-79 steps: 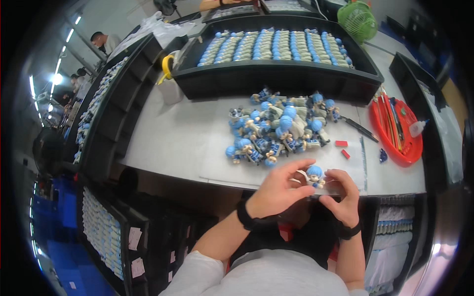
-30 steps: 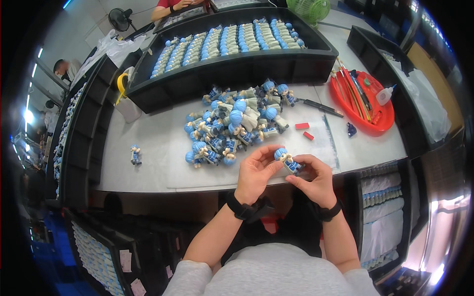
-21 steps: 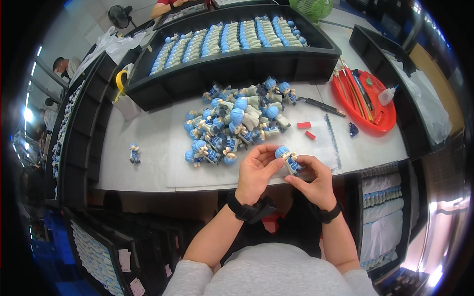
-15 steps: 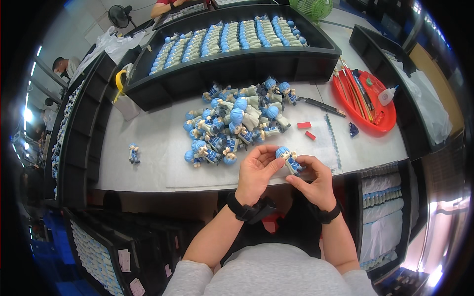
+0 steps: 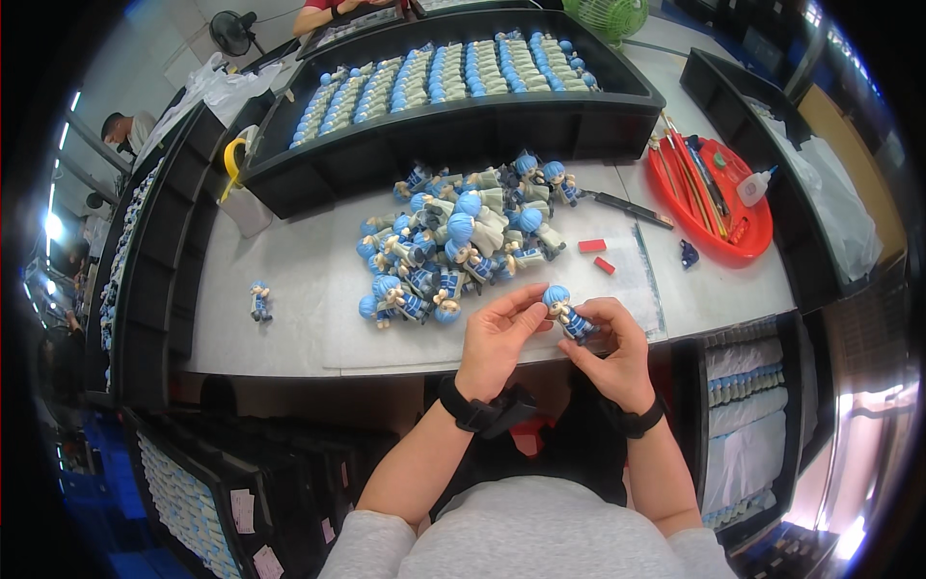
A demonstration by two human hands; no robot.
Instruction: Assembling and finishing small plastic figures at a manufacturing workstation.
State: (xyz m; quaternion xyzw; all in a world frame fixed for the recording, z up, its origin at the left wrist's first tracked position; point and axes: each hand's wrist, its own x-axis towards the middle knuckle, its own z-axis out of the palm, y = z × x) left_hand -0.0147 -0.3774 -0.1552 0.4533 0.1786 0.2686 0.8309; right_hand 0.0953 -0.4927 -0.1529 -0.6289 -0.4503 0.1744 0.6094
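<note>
A small blue-haired figurine [image 5: 572, 318] in blue clothing is held just above the table's near edge. My right hand [image 5: 617, 352] is closed on its lower body, thumb below and fingers behind. At its head, my left hand [image 5: 500, 338] has thumb and fingers curled together, fingertips against the figurine's side; their exact contact is partly hidden. Beyond my hands lies a heap of similar figurines [image 5: 461, 228], tumbled over one another. One more figurine [image 5: 259, 301] stands or lies alone on the table to the left.
Behind the heap, a black crate [image 5: 463, 135] holds rows of figurines. At right are a red tray [image 5: 709, 246] with brushes and a small bottle, a black pen-like tool [image 5: 632, 208], and two red blocks [image 5: 591, 246]. A white container [image 5: 249, 214] stands left. A person's hands show beyond the crate.
The left thumb has drawn back a little from the figurine's face, showing more of its front. The right hand keeps its hold. The heap looks the same.
</note>
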